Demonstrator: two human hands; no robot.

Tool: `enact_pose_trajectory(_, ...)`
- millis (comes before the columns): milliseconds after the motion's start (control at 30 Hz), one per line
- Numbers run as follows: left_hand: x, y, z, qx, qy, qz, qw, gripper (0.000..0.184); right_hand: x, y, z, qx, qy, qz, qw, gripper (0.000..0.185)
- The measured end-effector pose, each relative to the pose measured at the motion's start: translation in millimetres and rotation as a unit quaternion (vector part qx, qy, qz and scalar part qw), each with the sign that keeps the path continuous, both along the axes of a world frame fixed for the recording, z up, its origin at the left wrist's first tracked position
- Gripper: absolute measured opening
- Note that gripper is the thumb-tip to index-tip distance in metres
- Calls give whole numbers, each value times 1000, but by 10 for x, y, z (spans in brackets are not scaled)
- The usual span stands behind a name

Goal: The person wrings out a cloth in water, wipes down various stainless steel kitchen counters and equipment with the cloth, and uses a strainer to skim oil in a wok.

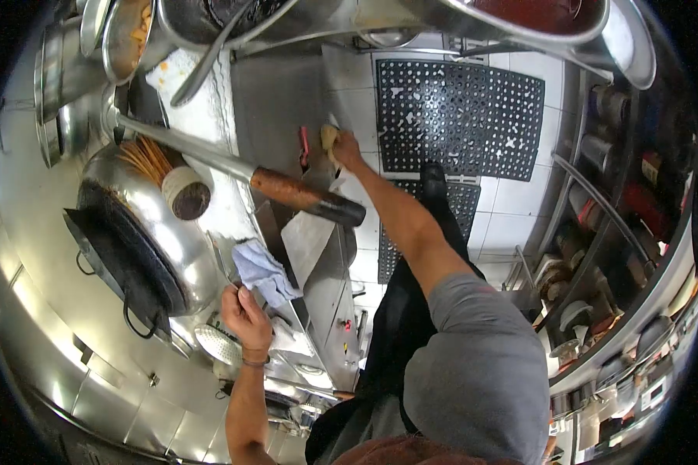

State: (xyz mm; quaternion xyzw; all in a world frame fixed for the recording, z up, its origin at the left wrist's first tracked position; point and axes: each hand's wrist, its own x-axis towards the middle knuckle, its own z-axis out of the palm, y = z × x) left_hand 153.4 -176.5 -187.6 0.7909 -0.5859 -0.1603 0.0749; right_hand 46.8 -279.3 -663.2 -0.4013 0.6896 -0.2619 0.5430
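My left hand (247,319) is closed beside the wok station, its fingertips pinched on a thin metal handle (223,262); what the handle belongs to is unclear. Just past those fingers a bluish-grey cloth (264,271) lies crumpled on the counter edge. Reaching out low over the floor side, my right hand (347,149) is closed around a yellowish, sponge-like pad (330,138) against the steel panel (275,108). A red-handled tool (304,146) is on that panel, left of the pad. A perforated skimmer (217,345) sits near my left wrist.
A large wok (186,248) and a bamboo brush (185,194) are at left. A wooden-handled pan (302,195) juts across the counter edge. Pots (519,35) stand at the top. Black rubber mats (461,116) cover floor tiles; shelves (597,256) line the right.
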Motion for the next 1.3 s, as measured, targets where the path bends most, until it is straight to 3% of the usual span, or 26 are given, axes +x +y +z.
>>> enact_pose_trajectory(67, -33, -45, -8, -8, -2, -10, 1000, 31, -15, -147, -87, -39, -107, -1, 994, 31)
enact_pose_trajectory(167, -1, -18, -14, -11, 22, -4, 1000, 30, -38, 333, -68, -70, 75, 122, 987, 27)
enact_pose_trajectory(233, -6, -11, -21, -24, 27, 2, 999, 30, 360, 1465, -675, -107, 108, 197, 969, 30)
enact_pose_trajectory(300, 18, 20, -62, -40, 31, 11, 999, 29, 1011, 2917, -1471, -258, 126, 327, 900, 34)
enact_pose_trajectory(333, 11, 14, -62, -43, 27, 7, 999, 29, 1049, 3481, -1244, -238, 109, 370, 891, 29)
enact_pose_trajectory(367, 3, 0, -64, -46, 23, 3, 999, 29, 882, 3689, -720, -51, 78, 249, 964, 29)
enact_pose_trajectory(433, 44, 28, -72, -37, 23, 6, 999, 29, 681, 3767, 176, 146, -62, 179, 971, 30)
enact_pose_trajectory(600, -16, 1, -49, -65, 45, 17, 997, 27, 416, 3037, 993, 276, -262, 32, 924, 34)
enact_pose_trajectory(633, -14, 0, -60, -79, 50, 16, 996, 27, 304, 2640, 1439, 339, -291, -15, 895, 32)
enact_pose_trajectory(733, 30, 14, -135, -103, 67, 14, 992, 29, 543, 2748, 1663, 140, -80, 63, 985, 30)
enact_pose_trajectory(800, 1, -11, -94, -100, 48, 5, 994, 31, 444, 2816, 1901, 103, -57, 227, 967, 28)
enact_pose_trajectory(867, -60, -26, -58, -157, 47, -19, 986, 35, 250, 2918, 2173, 132, -333, 214, 909, 32)
enact_pose_trajectory(933, 11, -24, -145, -186, 33, -49, 981, 35, -392, 2536, 3023, 168, -321, 347, 865, 34)
enact_pose_trajectory(967, 45, -4, -175, -167, 57, -33, 984, 30, -403, 2656, 2851, 165, -312, 311, 882, 33)
enact_pose_trajectory(1033, 16, 20, -192, -267, -3, -95, 959, 37, -792, 2663, 2781, 95, -192, 293, 932, 32)
enact_pose_trajectory(1067, 33, 37, -117, -250, -38, -158, 954, 44, -1023, 2703, 2719, 64, -129, 283, 948, 32)
enact_pose_trajectory(1100, -175, 97, 134, -301, -31, -183, 936, 32, -1217, 2835, 2324, 11, -29, 245, 969, 33)
enact_pose_trajectory(1200, -878, 541, 1213, -162, 218, -251, 929, 19, -2119, 2983, 2400, 144, -127, 82, 978, 33)
enact_pose_trajectory(1267, -1453, 1048, 2062, -43, 490, -277, 825, 18, -2723, 3210, 2834, 145, -53, 40, 987, 34)
enact_pose_trajectory(1300, -1603, 1297, 2399, 5, 571, -303, 763, 19, -2949, 3429, 2698, 86, -20, 16, 996, 28)
